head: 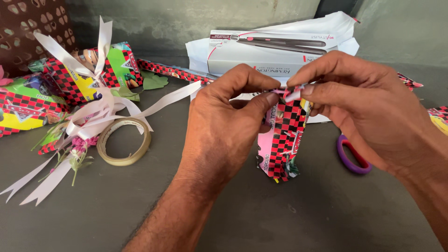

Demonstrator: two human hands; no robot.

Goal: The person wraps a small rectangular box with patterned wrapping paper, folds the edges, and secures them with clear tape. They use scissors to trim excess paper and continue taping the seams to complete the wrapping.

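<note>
Both my hands pinch the top of a strip of red-and-black checkered wrapping paper [284, 140], which hangs down from my fingers over the grey floor. My left hand [224, 126] grips its upper edge from the left with thumb and forefinger. Opposite it, my right hand [359, 107] grips the same folded edge from the right. The fingertips of the two hands nearly touch at the fold. The paper's lower end is crumpled and shows a pink and white underside.
A roll of clear tape [124, 141] lies left of my left hand, beside white ribbon [100, 109] and small flowers. Wrapped checkered parcels [70, 79] sit at the far left. A white carton [261, 51] stands behind my hands. A purple scissor handle [351, 156] lies under my right hand.
</note>
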